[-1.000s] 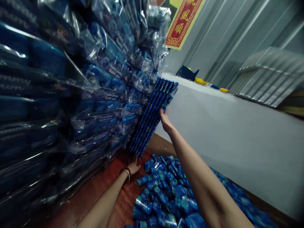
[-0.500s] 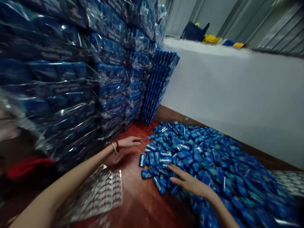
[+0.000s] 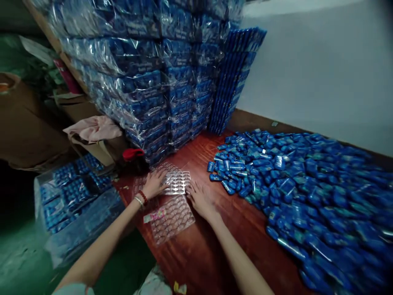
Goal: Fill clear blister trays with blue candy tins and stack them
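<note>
On the red-brown table (image 3: 215, 241) lies a clear plastic tray with rows of moulded cups (image 3: 176, 182). My left hand (image 3: 154, 185), with a red bead bracelet and a pale bangle at the wrist, rests on this tray's left part, fingers spread. At its right edge is my right hand (image 3: 201, 200), fingertips touching the rim, fingers slightly bent and apart. Closer to me lies a second clear cup tray (image 3: 172, 221), with a small pink-and-white packet (image 3: 155, 215) at its left edge. A large heap of small blue wrapped packets (image 3: 285, 176) spreads to the right.
Film-wrapped stacks of blue packs (image 3: 181, 82) rise behind the trays, beside a leaning column of blue cartons (image 3: 236, 78) and a white wall (image 3: 307, 69). A red-topped object (image 3: 133, 154) stands left. A plastic-lined box of blue packs (image 3: 67, 192) sits lower left.
Both hands have moved left, away from the blue heap, and now rest at the clear tray. The view has turned left and down, bringing the box and floor into sight.
</note>
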`<state>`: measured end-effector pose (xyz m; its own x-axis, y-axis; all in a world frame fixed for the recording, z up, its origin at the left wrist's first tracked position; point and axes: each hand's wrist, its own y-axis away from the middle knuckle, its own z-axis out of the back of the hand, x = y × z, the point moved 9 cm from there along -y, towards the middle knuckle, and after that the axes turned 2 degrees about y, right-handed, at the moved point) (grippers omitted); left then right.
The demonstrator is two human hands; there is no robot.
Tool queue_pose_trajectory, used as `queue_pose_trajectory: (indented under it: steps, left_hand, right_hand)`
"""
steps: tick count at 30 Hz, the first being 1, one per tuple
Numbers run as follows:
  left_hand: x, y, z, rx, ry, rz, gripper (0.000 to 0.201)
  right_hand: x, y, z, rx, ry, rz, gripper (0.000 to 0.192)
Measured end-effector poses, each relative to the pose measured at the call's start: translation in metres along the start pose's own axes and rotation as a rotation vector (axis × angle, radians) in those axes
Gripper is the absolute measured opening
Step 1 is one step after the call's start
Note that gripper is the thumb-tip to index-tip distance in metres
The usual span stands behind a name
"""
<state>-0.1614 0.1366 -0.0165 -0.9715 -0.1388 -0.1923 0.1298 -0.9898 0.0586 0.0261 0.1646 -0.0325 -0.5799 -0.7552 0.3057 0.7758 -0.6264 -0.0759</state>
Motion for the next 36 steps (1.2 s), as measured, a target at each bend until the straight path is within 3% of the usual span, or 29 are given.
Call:
queue_pose_trajectory:
  steps: [3, 6, 9, 13, 15, 17, 20, 22, 23, 26, 29, 33, 36]
  left_hand:
    - [-0.002, -0.004, -0.008, -0.040, -0.040, 0.034, 0.050]
    - [-0.002, -0.012, -0.009, -0.085, -0.046, -0.018, 0.042]
    - [0.003, -0.019, -0.009, -0.138, -0.029, -0.071, 0.035]
    - [-0.002, -0.020, -0.006, -0.280, -0.010, -0.067, 0.032]
    - [-0.031, -0.014, -0.002, -0.380, 0.080, -0.150, 0.033]
    - [-0.079, -0.003, -0.001, -0.397, 0.241, -0.325, 0.033]
    - [-0.168, 0.021, -0.007, -0.224, 0.438, -0.636, 0.032]
    - [-0.209, 0.039, -0.003, -0.170, 0.533, -0.704, 0.036]
    - [-0.219, 0.046, 0.003, -0.205, 0.596, -0.661, 0.040]
    - [-0.210, 0.065, 0.014, -0.363, 0.860, -0.332, 0.054]
    - [-0.204, 0.087, -0.004, -0.289, 1.029, -0.116, 0.061]
    - [-0.220, 0.097, -0.012, -0.260, 0.756, -0.204, 0.063]
    - [-0.224, 0.065, -0.031, -0.139, 0.447, -0.210, 0.066]
  right_hand:
    - [-0.004, -0.012, 0.005, -0.045, 0.110, -0.005, 0.030]
    - [-0.023, 0.008, 0.014, -0.096, 0.161, -0.091, 0.023]
    - [-0.043, 0.058, 0.022, -0.131, 0.208, -0.215, 0.019]
    - [-0.055, 0.151, 0.030, -0.232, 0.261, -0.368, 0.017]
    - [-0.049, 0.198, 0.032, -0.312, 0.282, -0.390, 0.018]
    - [-0.036, 0.233, 0.031, -0.364, 0.277, -0.376, 0.024]
    - [-0.026, 0.264, 0.035, -0.436, 0.208, -0.436, 0.025]
    - [-0.031, 0.275, 0.045, -0.523, 0.130, -0.566, 0.022]
    - [-0.035, 0.278, 0.051, -0.568, 0.081, -0.634, 0.021]
    - [-0.040, 0.276, 0.064, -0.645, -0.051, -0.749, 0.023]
    - [-0.029, 0.261, 0.069, -0.563, 0.011, -0.725, 0.023]
    - [-0.001, 0.246, 0.047, -0.292, 0.235, -0.551, 0.017]
    - [0.009, 0.251, 0.032, -0.202, 0.295, -0.494, 0.014]
